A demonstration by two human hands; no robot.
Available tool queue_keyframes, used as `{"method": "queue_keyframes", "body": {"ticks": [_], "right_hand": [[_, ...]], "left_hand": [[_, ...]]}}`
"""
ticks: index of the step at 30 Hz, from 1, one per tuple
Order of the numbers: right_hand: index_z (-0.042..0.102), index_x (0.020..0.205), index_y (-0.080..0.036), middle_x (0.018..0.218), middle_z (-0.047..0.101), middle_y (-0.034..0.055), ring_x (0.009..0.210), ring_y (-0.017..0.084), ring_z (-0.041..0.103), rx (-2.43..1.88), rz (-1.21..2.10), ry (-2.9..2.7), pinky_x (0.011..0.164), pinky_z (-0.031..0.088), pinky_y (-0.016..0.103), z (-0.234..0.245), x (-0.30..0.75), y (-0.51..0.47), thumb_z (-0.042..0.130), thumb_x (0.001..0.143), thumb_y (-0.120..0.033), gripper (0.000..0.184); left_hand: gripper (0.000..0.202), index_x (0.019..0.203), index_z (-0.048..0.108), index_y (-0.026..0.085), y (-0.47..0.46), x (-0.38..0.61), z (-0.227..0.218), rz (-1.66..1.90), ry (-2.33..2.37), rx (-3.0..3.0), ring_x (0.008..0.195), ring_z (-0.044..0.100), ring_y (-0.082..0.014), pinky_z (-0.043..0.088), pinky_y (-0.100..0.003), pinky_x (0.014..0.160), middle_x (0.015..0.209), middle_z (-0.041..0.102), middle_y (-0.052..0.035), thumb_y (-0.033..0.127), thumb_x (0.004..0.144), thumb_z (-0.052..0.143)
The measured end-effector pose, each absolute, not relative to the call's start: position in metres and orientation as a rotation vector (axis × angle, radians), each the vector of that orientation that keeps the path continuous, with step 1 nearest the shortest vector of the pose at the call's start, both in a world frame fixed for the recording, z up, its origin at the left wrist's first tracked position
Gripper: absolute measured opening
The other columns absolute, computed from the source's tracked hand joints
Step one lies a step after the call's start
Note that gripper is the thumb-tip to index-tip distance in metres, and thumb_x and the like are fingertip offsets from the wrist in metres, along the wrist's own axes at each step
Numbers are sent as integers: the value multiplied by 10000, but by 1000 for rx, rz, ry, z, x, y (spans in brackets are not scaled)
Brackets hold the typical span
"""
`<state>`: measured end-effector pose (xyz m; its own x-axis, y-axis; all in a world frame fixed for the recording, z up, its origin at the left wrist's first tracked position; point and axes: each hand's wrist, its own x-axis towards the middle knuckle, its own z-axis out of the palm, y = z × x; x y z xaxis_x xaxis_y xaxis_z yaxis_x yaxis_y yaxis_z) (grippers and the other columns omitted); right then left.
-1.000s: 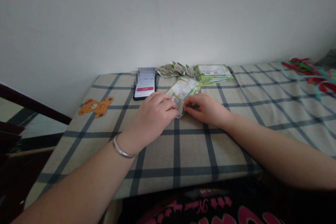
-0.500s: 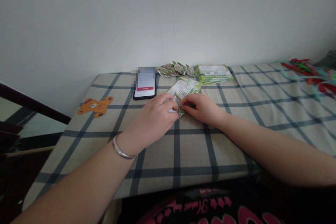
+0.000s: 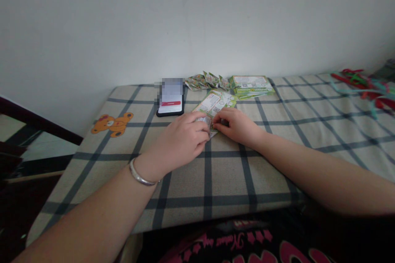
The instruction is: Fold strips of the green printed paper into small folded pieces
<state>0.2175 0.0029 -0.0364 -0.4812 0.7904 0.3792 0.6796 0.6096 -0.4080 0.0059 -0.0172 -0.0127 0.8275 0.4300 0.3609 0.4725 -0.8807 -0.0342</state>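
Over the near end of a green-and-white printed card [image 3: 212,100], both my hands meet at a small printed packet [image 3: 206,120]. My left hand [image 3: 182,135], with a silver bangle at the wrist, has its fingers curled around the packet's left side. From the right, my right hand [image 3: 237,125] pinches at the packet's right edge with thumb and forefinger. The fingers partly hide the packet and the card's near corner. Just beyond lie several small green patterned sachets [image 3: 208,81] in a row.
A phone [image 3: 170,98] with a lit screen lies left of the sachets. Flat green-and-white boxes [image 3: 251,85] are stacked at the wall. Red, green and teal ribbons [image 3: 361,86] lie far right. A checked cloth [image 3: 185,189] covers the table, with a bear picture [image 3: 112,125] at left.
My left hand has shifted slightly left and its fingers have moved, so more of the packet's printed face shows. The right hand is nearly still.
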Motion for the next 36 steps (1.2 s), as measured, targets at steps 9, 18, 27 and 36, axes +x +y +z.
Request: {"method": "queue_keyframes", "body": {"ticks": [9,18,27,36], "right_hand": [[652,828,-173,796,630,29,759,150,553,-1177,289,-2305,702,408,261,-36,218,3,583,841,-165,71],[640,895,-173,775,644,14,678,129,536,-1215,316,-2248,637,392,247,-35,220,1,625,826,-204,77],[699,939,-200,972,687,63,916,202,607,-1061,141,-2520,778,428,302,-24,234,-7,644,855,-266,120],[745,945,-226,1057,719,58,909,206,644,-978,-93,-2598,790,436,336,-23,241,-1,587,900,-257,167]], "left_hand": [[155,975,714,192,-18,6,-15,-543,-787,-2860,1133,573,-255,466,-460,994,1035,722,-46,179,873,599],[167,986,735,202,-15,6,-18,-525,-765,-2888,1108,582,-245,438,-467,1023,1010,713,-51,192,867,619],[185,999,734,215,-15,5,-15,-434,-871,-2959,946,610,-205,492,-403,884,953,686,-49,232,917,569],[227,1078,710,177,-21,9,-19,-523,-852,-2991,1000,612,-207,511,-385,920,1061,688,-65,211,887,594]]}}
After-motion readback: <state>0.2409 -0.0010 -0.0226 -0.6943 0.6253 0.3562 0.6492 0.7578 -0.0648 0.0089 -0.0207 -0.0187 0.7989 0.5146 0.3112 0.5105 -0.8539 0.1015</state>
